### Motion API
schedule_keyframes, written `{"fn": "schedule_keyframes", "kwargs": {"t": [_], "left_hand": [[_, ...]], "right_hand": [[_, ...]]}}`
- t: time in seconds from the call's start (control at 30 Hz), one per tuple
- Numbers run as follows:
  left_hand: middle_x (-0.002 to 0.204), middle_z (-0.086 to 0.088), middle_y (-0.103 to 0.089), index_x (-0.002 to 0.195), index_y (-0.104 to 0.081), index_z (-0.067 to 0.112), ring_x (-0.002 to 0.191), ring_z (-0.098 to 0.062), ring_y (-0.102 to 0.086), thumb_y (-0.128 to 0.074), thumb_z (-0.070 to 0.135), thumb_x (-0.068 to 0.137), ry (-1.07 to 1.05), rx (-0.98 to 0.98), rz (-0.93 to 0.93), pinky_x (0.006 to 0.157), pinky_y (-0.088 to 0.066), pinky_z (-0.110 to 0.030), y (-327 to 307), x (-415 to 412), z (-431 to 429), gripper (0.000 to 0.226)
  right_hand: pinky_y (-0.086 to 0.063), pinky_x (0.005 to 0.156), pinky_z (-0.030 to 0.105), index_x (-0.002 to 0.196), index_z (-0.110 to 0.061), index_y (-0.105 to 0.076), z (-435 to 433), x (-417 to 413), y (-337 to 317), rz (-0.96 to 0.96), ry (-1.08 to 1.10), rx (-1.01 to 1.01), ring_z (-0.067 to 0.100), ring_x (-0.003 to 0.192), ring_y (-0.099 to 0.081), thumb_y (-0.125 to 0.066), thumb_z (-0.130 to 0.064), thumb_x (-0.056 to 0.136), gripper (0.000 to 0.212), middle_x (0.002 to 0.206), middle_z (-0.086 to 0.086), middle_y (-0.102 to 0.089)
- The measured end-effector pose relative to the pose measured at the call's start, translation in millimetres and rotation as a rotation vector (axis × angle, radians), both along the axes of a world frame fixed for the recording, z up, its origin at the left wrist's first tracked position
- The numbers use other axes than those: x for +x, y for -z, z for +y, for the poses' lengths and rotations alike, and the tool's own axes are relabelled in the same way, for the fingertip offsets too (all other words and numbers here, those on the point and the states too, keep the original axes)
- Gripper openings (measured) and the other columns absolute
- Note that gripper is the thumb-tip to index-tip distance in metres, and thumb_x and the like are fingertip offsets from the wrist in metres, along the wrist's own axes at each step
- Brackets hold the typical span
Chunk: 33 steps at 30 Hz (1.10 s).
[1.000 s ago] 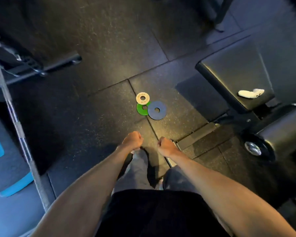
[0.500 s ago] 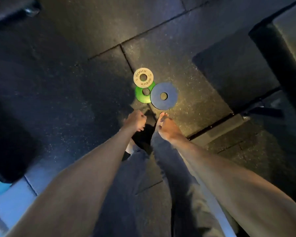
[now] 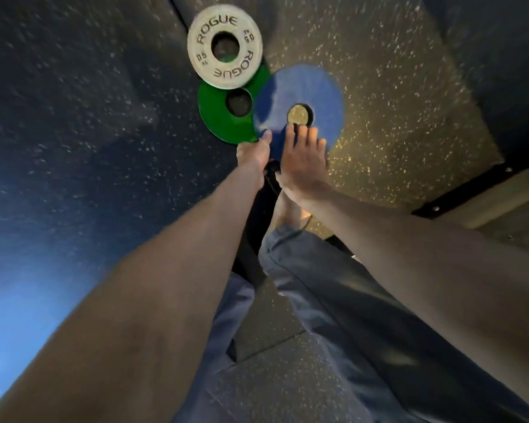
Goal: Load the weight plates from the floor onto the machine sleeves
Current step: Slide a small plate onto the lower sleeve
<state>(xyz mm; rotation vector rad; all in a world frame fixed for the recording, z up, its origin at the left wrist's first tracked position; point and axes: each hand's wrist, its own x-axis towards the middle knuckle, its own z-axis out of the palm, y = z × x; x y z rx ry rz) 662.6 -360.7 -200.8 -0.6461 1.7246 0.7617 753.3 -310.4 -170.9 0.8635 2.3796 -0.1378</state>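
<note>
Three small weight plates lie overlapping on the dark rubber floor. The white plate (image 3: 225, 51) marked ROGUE rests on the green plate (image 3: 223, 117), and the blue plate (image 3: 306, 90) overlaps the green one's right side. My right hand (image 3: 301, 160) lies flat on the near part of the blue plate, fingers spread and tips close to its centre hole. The fingertips of my left hand (image 3: 254, 152) touch the near left edge of the blue plate where it meets the green one. Neither hand has a plate lifted.
A speckled rubber floor (image 3: 394, 102) with tile seams lies all around. A metal base bar of a machine (image 3: 483, 199) runs along the floor at the right. My trouser legs (image 3: 333, 285) fill the lower middle. Dark shadow covers the left side.
The view has dropped much closer to the floor. Both hands went from loose fists above the plates to reaching forward, now touching the blue plate.
</note>
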Motion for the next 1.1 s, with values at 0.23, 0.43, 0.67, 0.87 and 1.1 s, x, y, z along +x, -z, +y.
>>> {"fn": "schedule_keyframes", "kwargs": {"t": [0.23,0.43,0.67,0.87,1.1], "left_hand": [[0.095,-0.015,-0.073,0.104,-0.064,-0.005,0.088,-0.030,-0.073,-0.071,0.056,0.075,0.017,-0.032,0.148,0.077,-0.061,-0.040,15,6,3,0.068],[0.121,-0.017,-0.066,0.124,-0.056,-0.001,0.110,-0.032,-0.065,-0.059,0.047,0.092,0.297,-0.016,0.275,0.089,-0.055,-0.039,-101,-20,42,0.058],[0.126,-0.020,-0.062,0.126,-0.058,-0.001,0.118,-0.035,-0.059,-0.038,0.049,0.101,0.342,-0.064,0.250,0.098,-0.048,-0.040,-234,-59,-1,0.059],[0.112,-0.025,-0.069,0.112,-0.065,-0.005,0.106,-0.040,-0.067,-0.045,0.035,0.094,0.136,-0.217,0.190,0.091,-0.055,-0.043,-377,-45,-121,0.048],[0.119,-0.019,-0.064,0.123,-0.059,-0.001,0.108,-0.039,-0.064,-0.039,0.052,0.099,-0.406,-0.153,0.145,0.078,-0.058,-0.045,-528,29,-244,0.062]], "right_hand": [[-0.041,0.097,0.050,0.142,-0.002,-0.039,21,6,-4,0.152,-0.084,0.097,0.036,0.113,-0.051,-0.069,-0.031,0.084,0.071,0.124,0.016,-0.054],[-0.045,0.085,0.046,0.112,-0.002,-0.056,49,-23,-83,0.122,-0.109,0.012,0.037,0.104,-0.055,-0.069,-0.031,0.078,0.047,0.108,0.020,-0.062],[-0.057,0.083,0.043,0.105,-0.010,-0.064,20,-46,-204,0.095,0.311,-0.539,0.029,0.094,-0.063,-0.042,-0.047,0.076,0.052,0.101,0.011,-0.065],[-0.051,0.070,0.040,0.072,-0.016,-0.063,-25,-57,-376,0.027,0.403,-0.810,0.030,0.078,-0.066,-0.059,-0.044,0.073,0.028,0.079,0.010,-0.067],[-0.058,0.090,0.046,0.090,-0.015,-0.076,-101,-66,-541,0.067,0.412,-1.067,0.026,0.091,-0.073,-0.071,-0.034,0.071,0.027,0.093,0.006,-0.078]]}}
